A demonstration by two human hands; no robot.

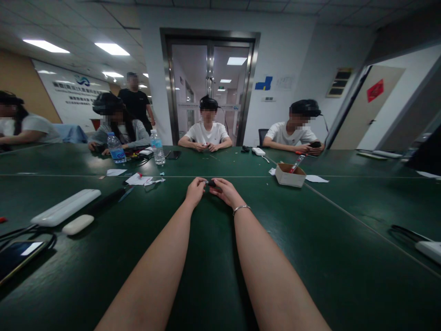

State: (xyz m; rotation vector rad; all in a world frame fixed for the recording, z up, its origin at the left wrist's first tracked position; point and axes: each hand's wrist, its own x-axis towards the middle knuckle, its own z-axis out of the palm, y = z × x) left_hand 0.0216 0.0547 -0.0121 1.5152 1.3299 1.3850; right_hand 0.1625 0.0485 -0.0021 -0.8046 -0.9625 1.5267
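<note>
Both arms reach out over the green table (213, 257), hands almost meeting beyond the middle. Between the fingertips is a small black object (211, 183), too small for me to tell its kind. My right hand (225, 191) is closed around its dark body, with a silver bracelet (241, 209) at that wrist. The fingers of my left hand (196, 190) pinch together at the object's left end, where a small pale or metallic bit shows. Whatever else lies inside the fingers is hidden.
Left are a white power bank (67, 207), a white case (78, 225), a phone (20, 257) with cables, and a blue pen (126, 194). Water bottles (157, 148) stand farther back. A small cardboard box (290, 177) sits right. Several people sit across the table; one stands.
</note>
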